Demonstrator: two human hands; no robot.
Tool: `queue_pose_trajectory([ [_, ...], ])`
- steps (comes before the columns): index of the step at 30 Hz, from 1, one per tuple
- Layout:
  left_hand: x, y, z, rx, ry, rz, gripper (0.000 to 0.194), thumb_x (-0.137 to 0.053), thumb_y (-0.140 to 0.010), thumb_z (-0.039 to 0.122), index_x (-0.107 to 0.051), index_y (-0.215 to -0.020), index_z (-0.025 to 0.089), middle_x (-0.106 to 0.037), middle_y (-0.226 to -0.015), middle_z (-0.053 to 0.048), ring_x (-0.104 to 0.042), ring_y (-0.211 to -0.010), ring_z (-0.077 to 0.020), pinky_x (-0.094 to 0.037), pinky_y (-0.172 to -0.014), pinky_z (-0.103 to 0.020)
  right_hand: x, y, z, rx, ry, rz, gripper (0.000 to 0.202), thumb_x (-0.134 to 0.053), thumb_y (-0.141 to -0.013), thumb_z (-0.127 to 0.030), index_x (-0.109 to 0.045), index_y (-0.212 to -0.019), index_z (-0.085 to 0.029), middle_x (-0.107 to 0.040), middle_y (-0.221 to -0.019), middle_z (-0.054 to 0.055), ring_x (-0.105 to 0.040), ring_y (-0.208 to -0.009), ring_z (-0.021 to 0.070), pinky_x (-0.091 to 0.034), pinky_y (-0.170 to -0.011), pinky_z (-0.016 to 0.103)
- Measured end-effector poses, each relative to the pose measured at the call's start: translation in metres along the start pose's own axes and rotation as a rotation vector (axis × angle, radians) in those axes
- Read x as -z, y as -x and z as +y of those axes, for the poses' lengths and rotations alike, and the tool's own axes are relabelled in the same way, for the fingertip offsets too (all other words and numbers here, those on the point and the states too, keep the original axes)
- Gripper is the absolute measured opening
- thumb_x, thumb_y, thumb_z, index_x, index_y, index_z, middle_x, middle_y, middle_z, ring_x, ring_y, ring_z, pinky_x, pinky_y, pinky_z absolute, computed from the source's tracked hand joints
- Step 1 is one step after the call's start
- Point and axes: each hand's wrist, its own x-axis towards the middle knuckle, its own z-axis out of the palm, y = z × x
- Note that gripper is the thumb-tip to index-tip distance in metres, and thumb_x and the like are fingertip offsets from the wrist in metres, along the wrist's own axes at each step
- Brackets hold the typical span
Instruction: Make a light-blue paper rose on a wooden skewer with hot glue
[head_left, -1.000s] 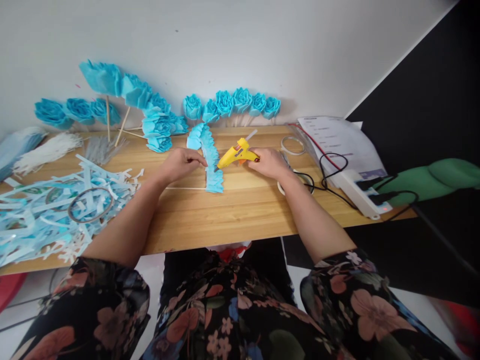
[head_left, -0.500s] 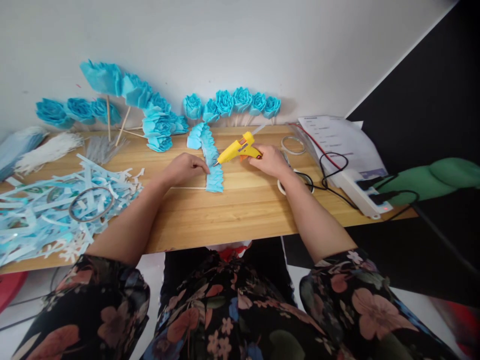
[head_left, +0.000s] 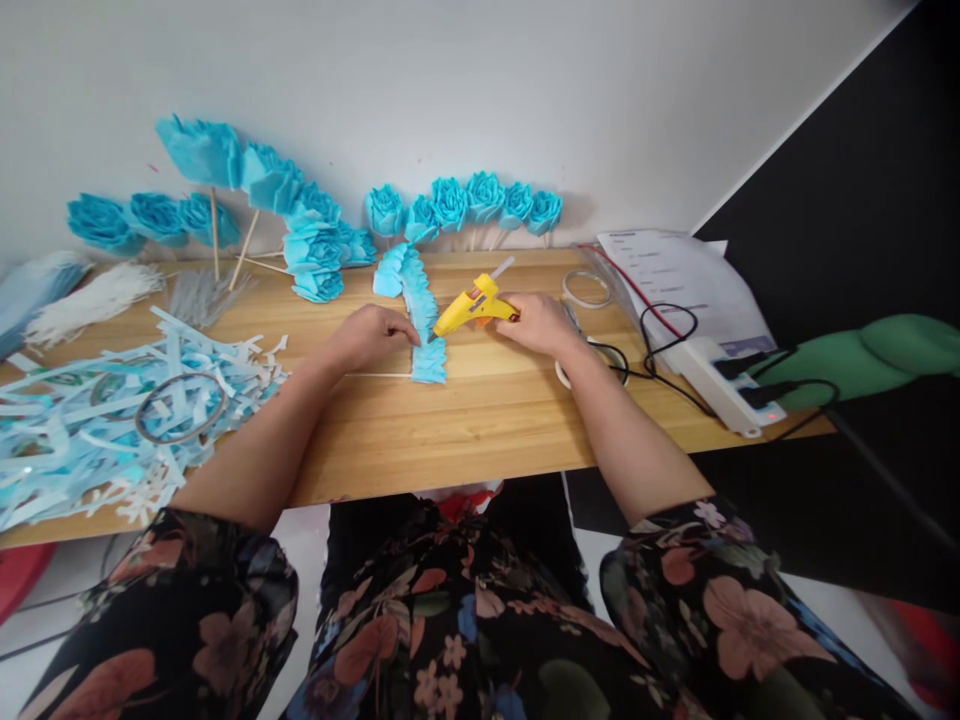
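My right hand (head_left: 536, 322) is wrapped round the handle of a yellow glue gun (head_left: 474, 305), with a clear glue stick poking from its back. The gun's nozzle points down at a ruffled blue crepe paper strip (head_left: 420, 300) that runs toward me along the table. My left hand (head_left: 381, 336) has its fingers curled and pressed together at the strip's left edge, pinching it near the nozzle. A thin pale stick (head_left: 379, 375) reaches the strip's near end; whether it goes underneath I cannot tell.
Blue paper flowers (head_left: 450, 205) on sticks line the wall. A heap of paper scraps (head_left: 97, 430) covers the table's left side. Tape rolls (head_left: 586, 289), paper sheets (head_left: 675, 280) and a power strip (head_left: 724, 388) with black cords are at the right.
The glue gun's nozzle has shifted slightly down the strip, toward me, and the gun tilts more steeply. My left hand has stayed at the strip's edge.
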Motion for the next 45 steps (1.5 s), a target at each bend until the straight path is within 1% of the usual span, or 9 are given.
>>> queue_pose_trajectory([
  [6, 0.0004, 0.0003, 0.0001, 0.027, -0.027, -0.002, 0.032, -0.051, -0.08, 0.027, -0.081, -0.087, 0.022, -0.08, -0.09, 0.001, -0.069, -0.078, -0.0158, -0.05, -0.075, -0.023, -0.0022, -0.0018, 0.0044, 0.042, -0.2, 0.103, 0.031, -0.059, -0.08, -0.03, -0.077, -0.104, -0.02, -0.074, -0.086, 0.003, -0.061, -0.074, 0.0183, -0.033, -0.062, 0.027],
  [12, 0.0004, -0.0003, -0.0013, 0.015, -0.021, -0.014, 0.032, -0.051, -0.082, 0.026, -0.082, -0.089, 0.023, -0.08, -0.094, 0.003, -0.07, -0.081, -0.0161, -0.051, -0.08, -0.023, -0.0023, -0.0009, 0.0023, 0.018, -0.029, 0.043, 0.027, -0.064, -0.077, -0.031, -0.079, -0.098, -0.022, -0.075, -0.084, 0.003, -0.059, -0.07, 0.0191, -0.029, -0.06, 0.029],
  [16, -0.0004, -0.0005, -0.0018, 0.012, -0.023, -0.007, 0.031, -0.051, -0.081, 0.025, -0.082, -0.088, 0.022, -0.081, -0.092, 0.002, -0.071, -0.081, -0.0164, -0.051, -0.078, -0.023, -0.001, -0.0005, 0.001, 0.01, -0.134, 0.078, 0.032, -0.061, -0.079, -0.029, -0.077, -0.106, -0.021, -0.075, -0.087, 0.003, -0.061, -0.073, 0.0187, -0.032, -0.062, 0.028],
  [21, 0.0009, -0.0002, 0.0006, 0.02, -0.02, -0.022, 0.032, -0.051, -0.081, 0.023, -0.081, -0.088, 0.022, -0.081, -0.093, 0.002, -0.071, -0.082, -0.0162, -0.051, -0.078, -0.023, -0.0009, -0.0001, 0.0004, -0.004, -0.027, 0.037, 0.029, -0.065, -0.077, -0.033, -0.079, -0.1, -0.022, -0.075, -0.085, 0.004, -0.06, -0.073, 0.0199, -0.031, -0.061, 0.029],
  [26, 0.0014, -0.0001, 0.0007, 0.03, -0.03, -0.017, 0.031, -0.051, -0.081, 0.025, -0.081, -0.088, 0.022, -0.081, -0.093, 0.003, -0.071, -0.082, -0.0158, -0.051, -0.078, -0.022, -0.0006, -0.0004, 0.0012, -0.001, -0.111, 0.08, 0.033, -0.061, -0.079, -0.032, -0.078, -0.106, -0.022, -0.074, -0.084, 0.004, -0.059, -0.07, 0.019, -0.033, -0.062, 0.029],
  [31, 0.0009, -0.0003, 0.0001, 0.026, -0.015, -0.017, 0.032, -0.051, -0.081, 0.025, -0.082, -0.088, 0.022, -0.081, -0.095, 0.002, -0.071, -0.083, -0.016, -0.051, -0.08, -0.023, 0.0002, -0.0002, 0.0, -0.003, -0.008, 0.028, 0.03, -0.064, -0.077, -0.032, -0.079, -0.101, -0.022, -0.075, -0.085, 0.004, -0.06, -0.071, 0.0198, -0.031, -0.061, 0.029],
  [35, 0.0012, -0.0001, 0.0004, 0.028, -0.029, -0.023, 0.032, -0.051, -0.082, 0.027, -0.081, -0.089, 0.022, -0.081, -0.094, 0.002, -0.07, -0.083, -0.0162, -0.051, -0.08, -0.022, 0.0004, 0.0001, -0.0001, 0.016, -0.101, 0.087, 0.033, -0.061, -0.079, -0.031, -0.078, -0.106, -0.022, -0.074, -0.084, 0.003, -0.059, -0.069, 0.018, -0.032, -0.061, 0.028],
  [40, 0.0016, 0.0, 0.0015, 0.046, -0.014, -0.026, 0.033, -0.05, -0.08, 0.027, -0.082, -0.088, 0.022, -0.08, -0.094, 0.002, -0.071, -0.082, -0.0162, -0.05, -0.077, -0.022, 0.0008, 0.0005, -0.0017, 0.006, -0.009, 0.036, 0.029, -0.064, -0.077, -0.032, -0.079, -0.1, -0.022, -0.074, -0.083, 0.004, -0.058, -0.07, 0.019, -0.03, -0.06, 0.029],
  [45, 0.0012, 0.0, 0.0015, 0.046, -0.025, -0.029, 0.033, -0.05, -0.08, 0.027, -0.082, -0.089, 0.022, -0.08, -0.094, 0.002, -0.07, -0.083, -0.0166, -0.051, -0.079, -0.023, 0.0006, 0.0005, -0.0012, -0.002, -0.106, 0.077, 0.034, -0.061, -0.08, -0.032, -0.078, -0.108, -0.021, -0.075, -0.084, 0.004, -0.059, -0.069, 0.0179, -0.033, -0.061, 0.028],
])
